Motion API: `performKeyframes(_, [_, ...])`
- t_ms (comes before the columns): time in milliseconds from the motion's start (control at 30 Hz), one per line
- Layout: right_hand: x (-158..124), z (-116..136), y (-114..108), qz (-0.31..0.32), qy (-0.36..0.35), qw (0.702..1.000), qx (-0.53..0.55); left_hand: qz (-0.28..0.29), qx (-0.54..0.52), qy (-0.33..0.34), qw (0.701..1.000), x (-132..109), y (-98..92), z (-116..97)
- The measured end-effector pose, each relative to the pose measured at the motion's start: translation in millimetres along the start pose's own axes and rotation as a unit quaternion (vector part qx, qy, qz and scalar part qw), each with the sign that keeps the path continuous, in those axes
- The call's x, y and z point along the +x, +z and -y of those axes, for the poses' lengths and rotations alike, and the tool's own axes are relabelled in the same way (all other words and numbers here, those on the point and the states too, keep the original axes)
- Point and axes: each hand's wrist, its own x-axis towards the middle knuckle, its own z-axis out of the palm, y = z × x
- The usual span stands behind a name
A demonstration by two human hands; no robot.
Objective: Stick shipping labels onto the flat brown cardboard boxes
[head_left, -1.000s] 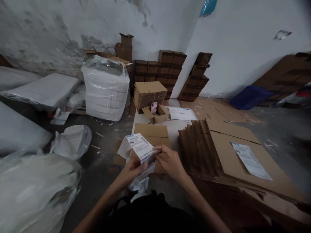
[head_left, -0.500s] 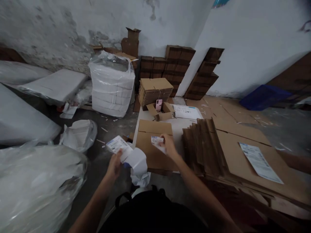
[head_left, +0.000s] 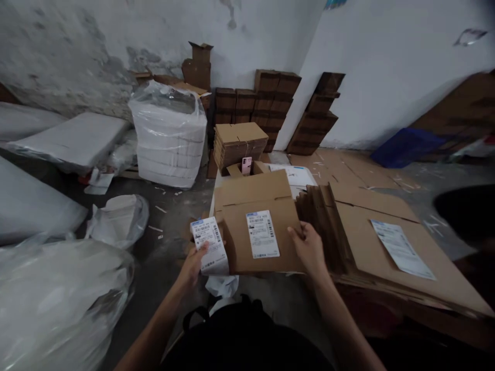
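Observation:
My left hand [head_left: 193, 265] is closed on a strip of printed shipping labels [head_left: 216, 260], thumb on top, beside the left edge of a flattened cardboard box [head_left: 232, 242]. A white shipping label [head_left: 263, 226] lies flat on the middle of that box. At the box's right edge, my right hand [head_left: 311, 250] grips the cardboard between thumb and fingers. The box is slightly tilted, its top flap partly covering a small open carton behind it. Crumpled white paper [head_left: 222, 286] hangs below the label strip.
To the right stands a stack of flattened boxes [head_left: 371, 206], its top one bearing a label [head_left: 402, 250]. A pink phone [head_left: 246, 165] stands before a bundle of folded cartons [head_left: 242, 135]. Plastic-wrapped bundles [head_left: 168, 136] sit on the left. Something dark [head_left: 467, 211] shows at the right edge.
The label from my right hand is now on the box, and that hand has moved right to the box's edge. The box has shifted and tilted. The label strip hangs closer to it.

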Motion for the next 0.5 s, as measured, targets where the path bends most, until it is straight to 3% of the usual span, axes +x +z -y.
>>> performKeyframes(67, [8, 8, -25, -0.009, -0.002, 1.0, 0.009, -0.007, 0.021, -0.005, 1.0, 6, 9.9, 5])
performKeyframes(133, [15, 8, -34, -0.016, 0.013, 1.0, 0.006, -0.027, 0.043, 0.002, 0.999, 12, 14.5, 10])
performKeyframes(200, [18, 3, -23, -0.011, 0.034, 0.999, 0.023, -0.051, 0.057, 0.019, 0.997, 15, 11.8, 8])
performKeyframes(300, [11, 1, 12, -0.01, 0.044, 0.999, 0.026, -0.093, 0.07, 0.048, 0.992, 14, -0.7, -10])
performKeyframes(367, [4, 7, 15, -0.01, 0.04, 0.999, 0.017, -0.096, 0.067, 0.062, 0.991, 8, -7.0, -26])
performKeyframes(433, [2, 15, -18, -0.02, 0.028, 0.999, -0.002, -0.068, 0.066, 0.067, 0.993, -2, -7.6, -41])
performKeyframes(500, [11, 18, -88, -0.068, -0.002, 0.996, -0.06, -0.026, 0.071, 0.083, 0.994, -14, -3.0, -50])
